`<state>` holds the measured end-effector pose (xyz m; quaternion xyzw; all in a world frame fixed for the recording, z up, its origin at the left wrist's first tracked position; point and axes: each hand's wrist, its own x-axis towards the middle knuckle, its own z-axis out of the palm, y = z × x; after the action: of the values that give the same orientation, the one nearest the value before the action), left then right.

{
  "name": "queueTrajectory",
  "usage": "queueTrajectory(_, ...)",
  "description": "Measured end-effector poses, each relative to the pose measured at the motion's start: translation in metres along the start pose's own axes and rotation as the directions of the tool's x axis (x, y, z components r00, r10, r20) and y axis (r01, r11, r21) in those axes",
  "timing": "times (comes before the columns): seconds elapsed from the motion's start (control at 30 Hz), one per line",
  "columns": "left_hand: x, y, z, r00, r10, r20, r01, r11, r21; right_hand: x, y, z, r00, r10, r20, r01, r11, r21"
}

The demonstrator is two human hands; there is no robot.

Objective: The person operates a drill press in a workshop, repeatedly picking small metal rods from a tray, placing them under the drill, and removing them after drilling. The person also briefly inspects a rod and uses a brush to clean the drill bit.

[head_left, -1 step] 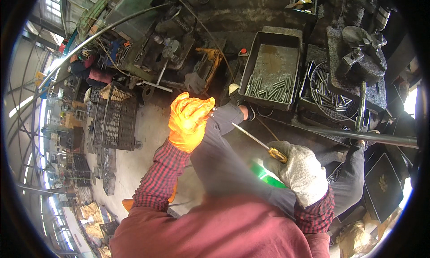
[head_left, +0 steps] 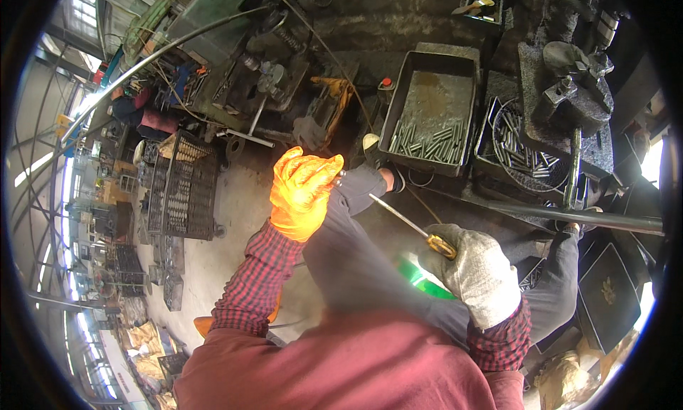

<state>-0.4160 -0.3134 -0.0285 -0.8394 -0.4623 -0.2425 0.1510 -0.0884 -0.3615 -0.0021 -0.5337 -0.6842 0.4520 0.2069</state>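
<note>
My left hand (head_left: 302, 200), in an orange glove, is raised over my left knee with its fingers closed. A small shiny metal piece (head_left: 341, 176) pokes out at its fingertips; the rest is hidden by the glove. In a pale grey cloth glove, my right hand (head_left: 485, 280) grips a screwdriver (head_left: 441, 245) by its yellow-and-black handle. The thin shaft slants up and left toward the left hand, its tip apart from the metal piece. Below the right hand's fingers, a bright green item (head_left: 427, 280) shows on or beside my leg.
Ahead stands a deep metal tray (head_left: 432, 90) of short metal rods. Right of it, another bin (head_left: 485, 141) holds rods and a wire hoop. A heavy metal fixture (head_left: 573, 90) and a long bar (head_left: 605, 219) lie right. A slatted crate (head_left: 181, 196) stands left; a person (head_left: 146, 117) is beyond.
</note>
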Motion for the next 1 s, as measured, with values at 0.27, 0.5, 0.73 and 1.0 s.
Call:
queueTrajectory(0.27, 0.010, 0.003, 0.007, 0.997, 0.075, -0.009, -0.075, 0.996, 0.044, -0.005, 0.004, -0.003, 0.997, 0.071, -0.012, -0.071, 0.998, -0.001)
queueTrajectory(0.5, 0.016, 0.009, 0.003, 0.994, 0.107, 0.021, -0.109, 0.989, 0.097, -0.003, 0.006, -0.002, 0.999, 0.028, -0.033, -0.029, 0.999, -0.014)
queueTrajectory(0.73, 0.018, 0.012, 0.003, 0.994, 0.111, 0.017, -0.113, 0.988, 0.109, -0.001, 0.012, -0.001, 0.999, -0.015, -0.039, 0.013, 0.999, -0.044)
queueTrajectory(1.0, 0.019, 0.014, 0.003, 0.993, 0.111, 0.031, -0.113, 0.989, 0.094, -0.001, 0.016, 0.001, 0.999, -0.010, -0.048, 0.009, 1.000, -0.014)
